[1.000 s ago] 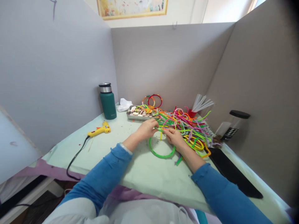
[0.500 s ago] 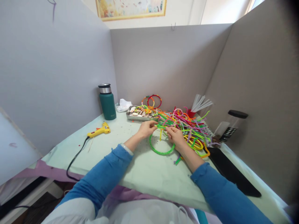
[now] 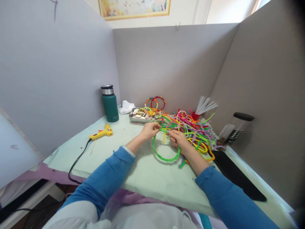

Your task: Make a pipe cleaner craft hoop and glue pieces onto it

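My left hand (image 3: pixel 149 131) and my right hand (image 3: pixel 179 139) meet over a bright green ring (image 3: pixel 164 157) made of fuzzy wire. Both hands pinch the top of the ring, where a thin yellow-green pipe cleaner (image 3: pixel 164 130) crosses it. The ring's lower arc lies on the pale green table (image 3: pixel 147 178). Just beyond my right hand spreads a tangled heap of coloured pipe cleaners (image 3: pixel 193 128).
A metal tray (image 3: pixel 143 119) of shells, a green flask (image 3: pixel 110 104) and finished coloured rings (image 3: pixel 157 102) stand at the back. A yellow glue gun (image 3: pixel 101 133) with a black cord lies left. A red cup of white sticks (image 3: pixel 202 109), a clear jar (image 3: pixel 235 128) and a black flat object (image 3: pixel 235 178) lie right.
The green ring has tilted up slightly and sits a little nearer to me. My fingers have shifted along its top edge; both arms stay almost in place.
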Tool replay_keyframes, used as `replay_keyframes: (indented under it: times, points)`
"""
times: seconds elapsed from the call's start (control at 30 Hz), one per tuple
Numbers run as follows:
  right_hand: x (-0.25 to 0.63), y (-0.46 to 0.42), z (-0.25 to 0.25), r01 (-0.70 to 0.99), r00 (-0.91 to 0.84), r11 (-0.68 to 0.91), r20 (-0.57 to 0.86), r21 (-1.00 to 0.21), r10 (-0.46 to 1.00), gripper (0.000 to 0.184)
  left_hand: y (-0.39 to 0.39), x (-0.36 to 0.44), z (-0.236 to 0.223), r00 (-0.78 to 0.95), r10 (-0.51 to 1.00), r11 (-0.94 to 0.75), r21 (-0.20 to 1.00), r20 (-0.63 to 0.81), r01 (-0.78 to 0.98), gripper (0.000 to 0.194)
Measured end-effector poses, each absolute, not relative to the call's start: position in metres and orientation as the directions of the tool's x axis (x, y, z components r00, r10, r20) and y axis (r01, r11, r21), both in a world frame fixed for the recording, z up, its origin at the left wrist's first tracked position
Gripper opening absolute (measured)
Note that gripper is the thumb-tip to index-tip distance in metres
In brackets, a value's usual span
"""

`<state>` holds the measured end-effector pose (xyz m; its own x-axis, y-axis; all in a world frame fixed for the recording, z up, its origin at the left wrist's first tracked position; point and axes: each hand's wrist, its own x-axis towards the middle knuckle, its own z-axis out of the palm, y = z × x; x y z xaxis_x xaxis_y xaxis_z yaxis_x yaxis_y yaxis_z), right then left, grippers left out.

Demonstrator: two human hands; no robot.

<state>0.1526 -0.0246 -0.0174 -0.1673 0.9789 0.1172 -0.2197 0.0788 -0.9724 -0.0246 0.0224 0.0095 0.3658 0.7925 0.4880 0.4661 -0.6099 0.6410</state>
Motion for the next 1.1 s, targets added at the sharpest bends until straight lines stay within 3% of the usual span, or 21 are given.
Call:
replay_keyframes:
  times: [0.1, 0.17, 0.37, 0.43, 0.53, 0.7, 0.87, 0.97, 1.03, 1.1]
  points:
    - [0.154, -0.024, -0.018, -0.237, -0.165, 0.061, 0.102, -0.969, 0.981, 0.038, 0.025, -0.027, 0.009, 0.435, 0.811, -0.542, 0.783, 0.392, 0.305, 0.019]
    - [0.155, -0.023, -0.019, -0.242, -0.168, 0.048, 0.091, -0.969, 0.981, 0.035, 0.026, -0.029, 0.011, 0.452, 0.810, -0.528, 0.800, 0.373, 0.286, 0.022]
    - [0.151, -0.021, -0.021, -0.252, -0.144, 0.047, 0.086, -0.967, 0.986, 0.034, 0.021, -0.029, 0.015, 0.349, 0.737, -0.674, 0.585, 0.579, 0.451, 0.016]
    - [0.148, -0.021, -0.021, -0.272, -0.106, 0.074, 0.106, -0.959, 0.989, 0.034, 0.019, -0.026, 0.015, 0.280, 0.754, -0.645, 0.589, 0.595, 0.486, 0.017]
    - [0.144, -0.023, -0.021, -0.267, -0.087, 0.110, 0.137, -0.957, 0.987, 0.034, 0.018, -0.023, 0.013, 0.210, 0.856, -0.513, 0.728, 0.472, 0.455, 0.021]
    - [0.137, -0.027, -0.022, -0.177, -0.046, 0.223, 0.234, -0.959, 0.971, 0.034, 0.017, -0.022, 0.012, 0.263, 0.929, -0.309, 0.938, 0.261, 0.160, 0.029]
    - [0.132, -0.025, -0.018, 0.101, -0.044, 0.353, 0.350, -0.930, 0.936, 0.036, 0.015, -0.024, 0.015, 0.332, 0.934, -0.115, 0.991, 0.131, -0.069, 0.031]
    - [0.148, -0.024, -0.006, 0.354, -0.021, 0.369, 0.388, -0.859, 0.922, 0.044, 0.017, -0.027, 0.014, 0.356, 0.927, -0.062, 0.984, 0.118, -0.165, 0.033]
    - [0.170, -0.026, 0.006, 0.636, 0.006, 0.350, 0.458, -0.688, 0.889, 0.045, 0.020, -0.030, 0.015, 0.340, 0.931, -0.089, 0.985, 0.135, -0.149, 0.032]
    - [0.197, -0.029, 0.017, 0.876, 0.049, 0.172, 0.438, -0.451, 0.898, 0.042, 0.023, -0.033, 0.017, 0.303, 0.937, -0.160, 0.984, 0.176, -0.077, 0.030]
